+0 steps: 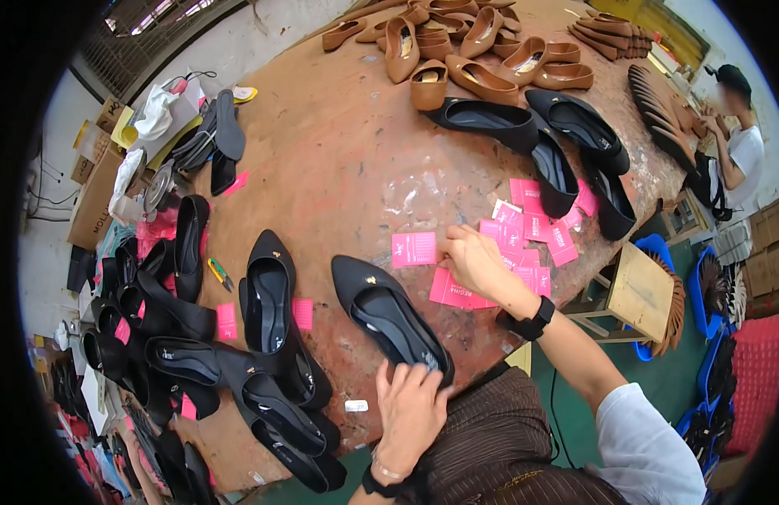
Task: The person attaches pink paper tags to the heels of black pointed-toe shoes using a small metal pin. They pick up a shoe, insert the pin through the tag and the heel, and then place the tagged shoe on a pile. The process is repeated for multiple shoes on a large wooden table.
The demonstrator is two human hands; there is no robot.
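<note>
A black pointed flat shoe (389, 309) with a small gold ornament lies before me on the worn table (301, 164). My left hand (410, 404) rests with its fingers at the heel of that shoe; whether it grips the heel is unclear. My right hand (474, 262) pinches the right edge of a pink printed card (414, 249), beyond the shoe. Beside and partly under that hand spread several more pink cards (536, 227). To the left, a pair of black shoes (269, 297) has a pink card (303, 314) next to it.
Many black shoes (175, 360) crowd the table's left side, near thread snips (220, 274). Brown shoes (484, 79) are heaped at the far side, with black shoes (579, 126) nearer. A wooden stool (642, 293) stands right. Another person (743, 151) works at the far right.
</note>
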